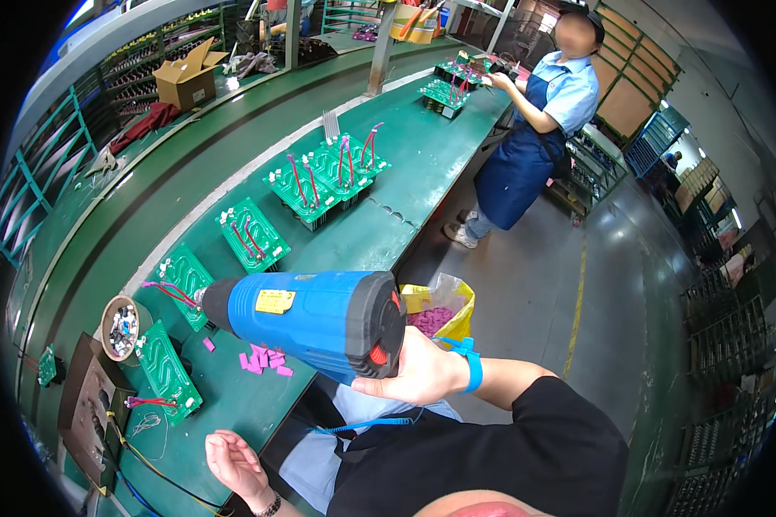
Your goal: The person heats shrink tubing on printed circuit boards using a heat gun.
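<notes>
My right hand (427,370) is wrapped round the grip of a blue power tool (310,314), held above the front edge of the green bench. Its black nose and thin tip point left, over a green circuit board (185,277) with red wires; whether the tip touches is unclear. My left hand (235,465) hovers at the near edge of the bench with its fingers curled in and nothing visible in them. Nearest to it is another circuit board (168,375) with red wires. Small purple blocks (263,359) lie loose beneath the tool.
More circuit boards (254,234) stand along the bench (366,228). A round tub (121,327) of small parts and a brown box (84,405) with cables are at the left. A yellow bag (457,323) of purple pieces sits beyond my right hand. A co-worker (535,129) stands farther along.
</notes>
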`<control>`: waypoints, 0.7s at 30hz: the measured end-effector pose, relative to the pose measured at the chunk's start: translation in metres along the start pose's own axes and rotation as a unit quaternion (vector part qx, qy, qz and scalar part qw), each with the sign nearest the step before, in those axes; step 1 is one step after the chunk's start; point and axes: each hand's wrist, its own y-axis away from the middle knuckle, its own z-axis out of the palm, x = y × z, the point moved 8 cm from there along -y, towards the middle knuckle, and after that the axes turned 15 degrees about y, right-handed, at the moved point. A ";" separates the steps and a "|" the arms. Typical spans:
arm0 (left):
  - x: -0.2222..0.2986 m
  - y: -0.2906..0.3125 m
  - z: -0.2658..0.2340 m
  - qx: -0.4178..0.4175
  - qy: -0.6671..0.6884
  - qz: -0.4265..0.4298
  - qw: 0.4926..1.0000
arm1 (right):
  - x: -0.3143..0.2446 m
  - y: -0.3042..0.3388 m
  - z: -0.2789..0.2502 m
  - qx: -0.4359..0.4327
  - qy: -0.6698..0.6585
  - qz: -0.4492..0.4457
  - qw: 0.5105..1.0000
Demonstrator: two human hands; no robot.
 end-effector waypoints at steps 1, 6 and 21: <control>0.000 0.000 0.000 -0.001 0.001 0.000 1.000 | 0.000 0.000 -0.001 0.001 0.001 0.000 1.000; 0.003 0.002 -0.001 0.012 -0.007 0.000 1.000 | 0.001 0.000 0.005 -0.007 -0.050 0.035 0.998; 0.007 0.007 -0.020 0.046 -0.066 0.000 0.997 | -0.002 -0.013 0.010 -0.020 0.056 0.023 0.998</control>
